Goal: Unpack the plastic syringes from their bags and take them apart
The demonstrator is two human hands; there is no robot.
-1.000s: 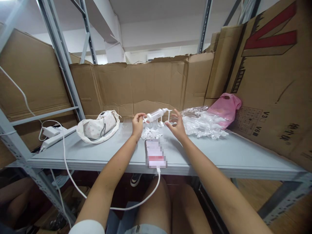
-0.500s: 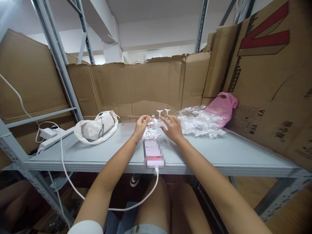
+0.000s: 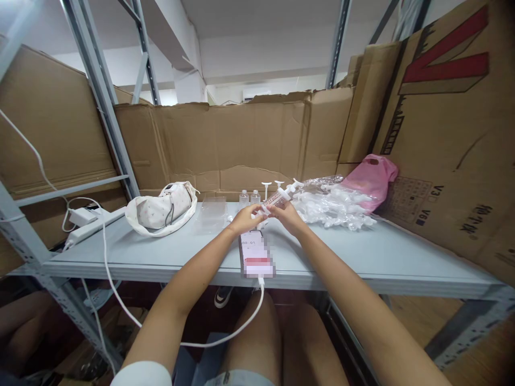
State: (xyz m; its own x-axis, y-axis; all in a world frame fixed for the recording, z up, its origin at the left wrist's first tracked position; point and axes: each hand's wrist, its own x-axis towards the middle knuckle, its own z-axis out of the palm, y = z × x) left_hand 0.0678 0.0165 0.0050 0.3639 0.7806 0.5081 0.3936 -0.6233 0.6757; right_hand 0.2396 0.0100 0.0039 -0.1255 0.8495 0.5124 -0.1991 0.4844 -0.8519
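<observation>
Both hands meet above the phone [image 3: 256,252] at the middle of the grey table [image 3: 362,257]. My right hand [image 3: 286,216] grips a clear plastic syringe [image 3: 277,199] that slants up to the right, its white plunger end toward the bag of parts. My left hand [image 3: 245,220] pinches the syringe's lower tip, fingers closed. Just behind the hands stand two small clear bottles [image 3: 249,197] and two white plungers [image 3: 272,187] upright. Small white parts lie under the hands, mostly hidden.
A clear bag of white plastic parts [image 3: 332,206] and a pink bag [image 3: 372,174] lie at the right. A floral pouch [image 3: 161,209], a flat clear bag [image 3: 213,210], a power strip [image 3: 86,228] and a white cable [image 3: 116,289] are at the left. Cardboard walls surround the table.
The earlier syringe was set down upright among the items behind. Both hands came back toward me, and now hold a syringe between them above the phone.
</observation>
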